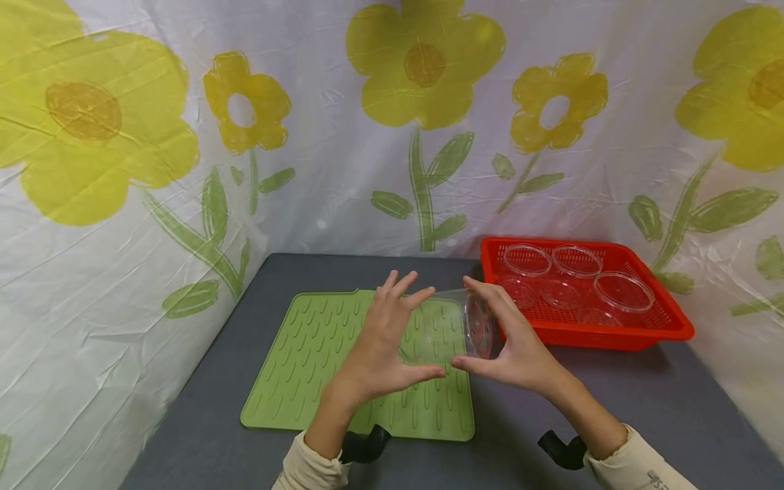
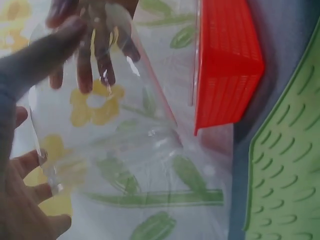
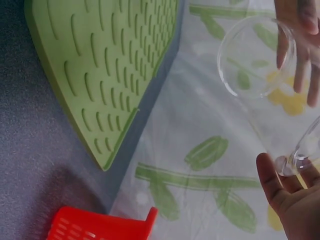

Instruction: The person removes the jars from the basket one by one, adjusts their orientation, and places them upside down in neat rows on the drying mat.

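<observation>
A clear, see-through cup [image 1: 444,327] lies on its side in the air, held between both hands above the mat. The left hand [image 1: 381,344] spreads its thumb and fingers around the cup's left end. From the right, the right hand [image 1: 522,344] curves its thumb and fingers around the other end, where a thick ring shows. In the left wrist view, the right hand's fingers [image 2: 95,65] show through the cup wall. The right wrist view has a round end of the cup [image 3: 222,65] near the left hand.
Beneath the hands lies a green ridged mat [image 1: 288,381] on a dark grey table [image 1: 202,422]. A red perforated basket [image 1: 588,335] with several clear cups [image 1: 623,291] stands at the back right. Flower-printed sheeting [image 1: 331,163] encloses the back and sides.
</observation>
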Tool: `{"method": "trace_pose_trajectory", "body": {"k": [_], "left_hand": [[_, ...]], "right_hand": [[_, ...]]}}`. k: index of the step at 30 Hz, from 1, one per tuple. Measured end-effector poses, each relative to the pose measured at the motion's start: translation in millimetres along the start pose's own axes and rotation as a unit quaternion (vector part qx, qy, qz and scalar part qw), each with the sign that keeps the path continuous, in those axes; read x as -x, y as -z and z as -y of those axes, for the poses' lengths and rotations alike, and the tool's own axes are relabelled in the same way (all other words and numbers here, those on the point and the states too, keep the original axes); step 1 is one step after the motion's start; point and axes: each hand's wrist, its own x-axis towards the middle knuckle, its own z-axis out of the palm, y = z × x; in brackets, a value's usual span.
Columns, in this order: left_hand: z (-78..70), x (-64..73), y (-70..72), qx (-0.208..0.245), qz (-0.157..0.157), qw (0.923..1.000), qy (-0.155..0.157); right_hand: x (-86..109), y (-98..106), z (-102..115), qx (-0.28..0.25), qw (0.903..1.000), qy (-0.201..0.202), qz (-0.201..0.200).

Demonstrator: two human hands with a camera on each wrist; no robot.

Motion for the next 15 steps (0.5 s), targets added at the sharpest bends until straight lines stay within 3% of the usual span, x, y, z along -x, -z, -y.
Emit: {"method": "trace_pose_trajectory", "body": {"k": [5, 15], "left_hand": [[-7.7, -1.4, -4.5, -0.045, 0.001, 0.9988, -0.020], [-14.2, -2.9, -13.4, -0.092, 0.014, 0.9955, -0.016]], "right_hand": [[-0.5, -1.7, 1.5, -0.009, 0.9999, 0.001, 0.009], [-2.2, -3.5, 5.5, 0.012, 0.9998, 0.007, 0.011]]}}
